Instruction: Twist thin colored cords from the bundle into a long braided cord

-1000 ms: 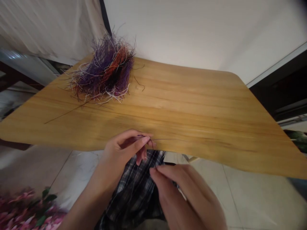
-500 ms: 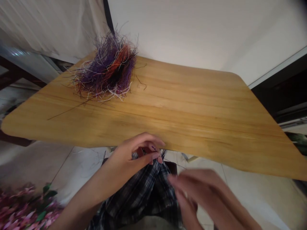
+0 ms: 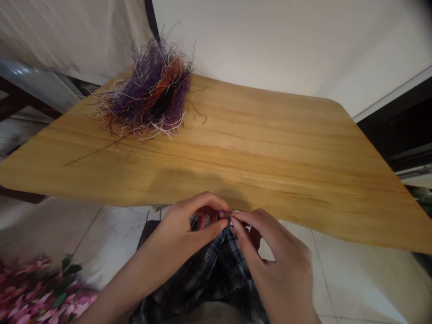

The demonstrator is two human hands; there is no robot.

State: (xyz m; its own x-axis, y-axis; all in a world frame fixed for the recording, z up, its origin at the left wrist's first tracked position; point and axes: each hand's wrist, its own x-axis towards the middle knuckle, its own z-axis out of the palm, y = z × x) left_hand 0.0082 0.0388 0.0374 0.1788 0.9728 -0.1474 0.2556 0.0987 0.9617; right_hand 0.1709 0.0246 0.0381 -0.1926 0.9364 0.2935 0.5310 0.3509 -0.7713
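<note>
Just past the table's front edge, above my lap, my left hand (image 3: 199, 220) pinches a thin purple strand (image 3: 222, 211) between thumb and fingers. My right hand (image 3: 266, 238) meets it from the right, thumb and forefinger pinched on the same small spot. Most of the strand is hidden by the fingertips, and its ends cannot be made out. At the back left of the table lies a loose heap of strands (image 3: 148, 94), purple, orange, black and white. A few single strands stick out of it onto the wood.
The wooden table (image 3: 270, 148) reaches up to a white wall (image 3: 270, 40). Pink flowers (image 3: 43, 292) stand at the lower left. A curtain (image 3: 74, 36) hangs at the back left. Dark checked cloth (image 3: 209, 270) covers my lap below the hands.
My right hand has come up and left from a blurred spot lower right, so its fingertips now touch those of my left hand. The left hand has stayed nearly in place.
</note>
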